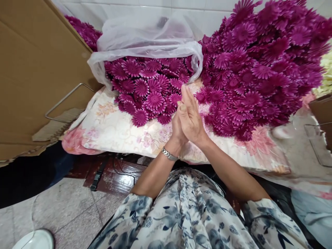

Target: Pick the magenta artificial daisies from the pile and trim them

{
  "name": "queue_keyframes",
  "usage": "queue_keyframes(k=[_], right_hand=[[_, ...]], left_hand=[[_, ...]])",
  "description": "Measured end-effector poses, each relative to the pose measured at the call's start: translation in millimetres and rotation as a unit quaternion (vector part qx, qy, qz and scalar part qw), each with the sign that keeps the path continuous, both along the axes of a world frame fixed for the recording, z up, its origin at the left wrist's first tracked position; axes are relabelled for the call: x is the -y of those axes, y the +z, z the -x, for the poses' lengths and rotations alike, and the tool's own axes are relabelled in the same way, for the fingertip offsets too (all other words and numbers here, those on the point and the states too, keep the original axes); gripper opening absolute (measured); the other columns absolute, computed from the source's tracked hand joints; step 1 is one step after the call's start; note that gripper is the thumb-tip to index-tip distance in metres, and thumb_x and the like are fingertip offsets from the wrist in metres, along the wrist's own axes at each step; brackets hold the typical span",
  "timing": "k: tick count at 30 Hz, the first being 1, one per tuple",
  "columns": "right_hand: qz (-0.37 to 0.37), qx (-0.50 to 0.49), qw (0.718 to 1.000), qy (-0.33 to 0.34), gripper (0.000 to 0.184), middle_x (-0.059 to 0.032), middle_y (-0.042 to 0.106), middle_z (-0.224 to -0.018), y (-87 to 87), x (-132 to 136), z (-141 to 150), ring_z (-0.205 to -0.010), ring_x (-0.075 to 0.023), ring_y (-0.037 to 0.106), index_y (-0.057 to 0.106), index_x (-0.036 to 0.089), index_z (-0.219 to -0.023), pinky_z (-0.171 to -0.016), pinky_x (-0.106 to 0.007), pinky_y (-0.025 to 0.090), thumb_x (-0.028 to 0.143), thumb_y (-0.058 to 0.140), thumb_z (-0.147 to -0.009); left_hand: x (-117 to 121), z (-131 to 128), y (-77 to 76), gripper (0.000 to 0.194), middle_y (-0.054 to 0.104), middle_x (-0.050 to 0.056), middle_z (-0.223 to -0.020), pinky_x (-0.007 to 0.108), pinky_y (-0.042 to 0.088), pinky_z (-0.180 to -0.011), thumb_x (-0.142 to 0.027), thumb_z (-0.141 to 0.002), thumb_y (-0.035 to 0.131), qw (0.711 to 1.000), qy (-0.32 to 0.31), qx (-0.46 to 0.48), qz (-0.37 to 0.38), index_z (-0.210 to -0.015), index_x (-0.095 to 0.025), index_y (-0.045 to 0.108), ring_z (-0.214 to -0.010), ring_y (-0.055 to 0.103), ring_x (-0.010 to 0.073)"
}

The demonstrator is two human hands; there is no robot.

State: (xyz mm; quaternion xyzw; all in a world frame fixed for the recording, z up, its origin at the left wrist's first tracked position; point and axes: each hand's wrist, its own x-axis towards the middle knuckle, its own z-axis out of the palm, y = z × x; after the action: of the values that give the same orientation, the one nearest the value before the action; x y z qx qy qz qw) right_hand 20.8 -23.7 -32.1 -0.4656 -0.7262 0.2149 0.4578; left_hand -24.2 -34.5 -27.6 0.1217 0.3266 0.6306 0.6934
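My left hand (177,126) and my right hand (192,121) are pressed palm to palm above the cloth, fingers stretched forward. A metal watch (169,154) circles my left wrist. The right hand partly covers the left one's fingers, and nothing shows between the palms. Just beyond my fingertips, purple artificial flower heads (154,100) spill from the mouth of a clear plastic bag (145,52). To the right rises a large heap of the same purple flowers (259,72), close to my right hand but apart from it.
A floral cloth (116,135) covers the work surface. On the left stands a tall cardboard box (44,76) with a wire handle (64,98). Another cardboard edge (321,114) and pale yellow flowers (325,74) are at far right. White tiles (153,7) line the wall behind.
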Motion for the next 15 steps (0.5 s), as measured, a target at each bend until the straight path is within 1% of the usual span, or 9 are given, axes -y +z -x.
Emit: queue_keyframes(k=[2, 4, 6, 8, 10, 11, 12, 13, 15], right_hand=[[0.021, -0.016, 0.999, -0.019, 0.061, 0.0011, 0.025, -0.153, -3.2, -16, -6, -0.144, -0.0199, 0.015, 0.018, 0.034, -0.145, -0.118, -0.054, 0.009, 0.06, 0.011, -0.091], [0.028, -0.025, 0.999, -0.023, 0.061, 0.0011, 0.031, -0.151, -7.0, -25, -10, -0.144, -0.0191, 0.018, 0.027, 0.034, -0.142, -0.118, -0.055, 0.008, 0.062, 0.012, -0.09], [0.034, -0.022, 0.999, -0.03, 0.06, 0.0002, 0.033, -0.15, -9.1, -21, -11, -0.144, -0.0201, 0.018, 0.036, 0.033, -0.138, -0.118, -0.056, 0.006, 0.062, 0.014, -0.09], [0.042, -0.021, 0.998, -0.04, 0.059, -0.0002, 0.028, -0.152, -8.5, -5, -7, -0.145, -0.0216, 0.014, 0.04, 0.032, -0.137, -0.117, -0.057, 0.007, 0.061, 0.015, -0.091], [0.039, -0.019, 0.999, -0.023, 0.059, -0.0005, 0.023, -0.154, -5.3, 16, 0, -0.145, -0.0215, 0.012, 0.033, 0.031, -0.141, -0.118, -0.055, 0.01, 0.058, 0.014, -0.092], [0.031, -0.015, 0.999, -0.007, 0.059, -0.0013, 0.022, -0.155, -3.1, 25, 4, -0.145, -0.0209, 0.011, 0.029, 0.03, -0.143, -0.118, -0.054, 0.012, 0.057, 0.014, -0.093], [0.023, -0.009, 1.0, 0.007, 0.06, -0.0025, 0.021, -0.155, -0.7, 33, 7, -0.145, -0.0204, 0.011, 0.024, 0.028, -0.145, -0.119, -0.052, 0.012, 0.056, 0.014, -0.093], [0.018, -0.004, 1.0, 0.015, 0.062, -0.0043, 0.021, -0.155, 1.6, 37, 9, -0.145, -0.0201, 0.011, 0.021, 0.025, -0.146, -0.119, -0.051, 0.012, 0.056, 0.013, -0.093], [0.021, 0.003, 1.0, 0.006, 0.066, -0.007, 0.021, -0.155, 5.2, 35, 11, -0.145, -0.02, 0.011, 0.019, 0.021, -0.147, -0.119, -0.05, 0.009, 0.057, 0.012, -0.092]], left_hand=[[5, -5, -0.9, 0.032, 0.064, 0.003, -0.117, 0.03, 0.044, -0.101, -0.03, -0.094, 0.038, 1.0, -0.018, 0.003, 0.01, -0.11, -0.019, 0.063, -0.127, 0.049, 0.019], [9, -7, 0.3, 0.033, 0.065, 0.004, -0.116, 0.03, 0.043, -0.102, -0.035, -0.093, 0.041, 1.0, -0.02, -0.001, 0.004, -0.108, -0.018, 0.064, -0.126, 0.049, 0.0192], [11, -7, 5.0, 0.036, 0.064, 0.005, -0.12, 0.03, 0.039, -0.107, -0.039, -0.093, 0.039, 1.0, -0.014, -0.014, -0.014, -0.111, -0.018, 0.063, -0.127, 0.048, 0.0177], [15, -8, 13.3, 0.041, 0.061, 0.005, -0.125, 0.032, 0.033, -0.111, -0.039, -0.094, 0.033, 0.999, -0.007, -0.035, -0.023, -0.118, -0.018, 0.059, -0.13, 0.046, 0.017], [20, -12, 22.1, 0.046, 0.057, 0.004, -0.132, 0.033, 0.028, -0.114, -0.039, -0.095, 0.025, 0.998, 0.019, -0.053, -0.022, -0.127, -0.021, 0.054, -0.134, 0.04, 0.0158], [22, -15, 25.4, 0.049, 0.051, -0.001, -0.138, 0.029, 0.024, -0.116, -0.041, -0.095, 0.019, 0.996, 0.056, -0.058, -0.029, -0.133, -0.028, 0.047, -0.138, 0.032, 0.012], [25, -18, 27.3, 0.052, 0.045, -0.006, -0.143, 0.026, 0.02, -0.116, -0.043, -0.095, 0.011, 0.995, 0.078, -0.059, -0.035, -0.137, -0.033, 0.041, -0.141, 0.025, 0.0081], [26, -20, 27.6, 0.055, 0.043, -0.007, -0.144, 0.025, 0.019, -0.116, -0.044, -0.095, 0.006, 0.993, 0.091, -0.056, -0.042, -0.138, -0.035, 0.039, -0.141, 0.022, 0.0074], [24, -20, 23.7, 0.06, 0.046, -0.005, -0.142, 0.027, 0.021, -0.116, -0.042, -0.094, -0.001, 0.993, 0.101, -0.031, -0.047, -0.139, -0.033, 0.038, -0.141, 0.026, 0.0092]])
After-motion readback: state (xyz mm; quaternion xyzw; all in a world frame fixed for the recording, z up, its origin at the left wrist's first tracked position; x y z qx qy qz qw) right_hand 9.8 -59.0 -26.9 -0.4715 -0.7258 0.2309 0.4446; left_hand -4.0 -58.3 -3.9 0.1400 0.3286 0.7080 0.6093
